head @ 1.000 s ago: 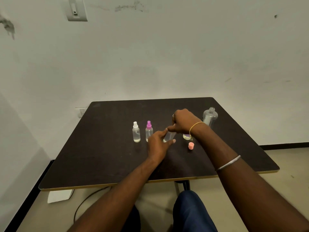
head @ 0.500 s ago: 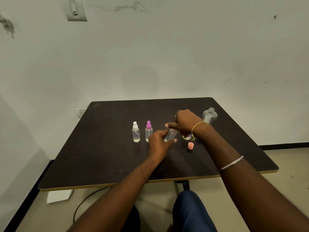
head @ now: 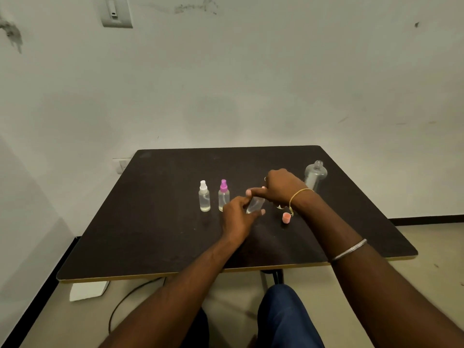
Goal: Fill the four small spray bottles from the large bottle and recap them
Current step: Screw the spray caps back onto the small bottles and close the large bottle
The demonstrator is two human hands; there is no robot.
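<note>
On the desk (head: 150, 234), near its middle, my left hand (head: 237, 217) grips the tilted small spray bottle (head: 254, 205); my right hand (head: 281, 188) pinches its top. White-capped bottle (head: 204, 198) and purple-capped bottle (head: 223, 195) stand left; large bottle (head: 315, 174), uncapped, right.

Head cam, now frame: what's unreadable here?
1. Top of the small bottle in the left hand, head view: right hand covers it, cap state unknown.
2. Fourth small bottle, head view: mostly behind the right wrist.
3. Large bottle, head view: fill level unreadable, clear and too small.
</note>
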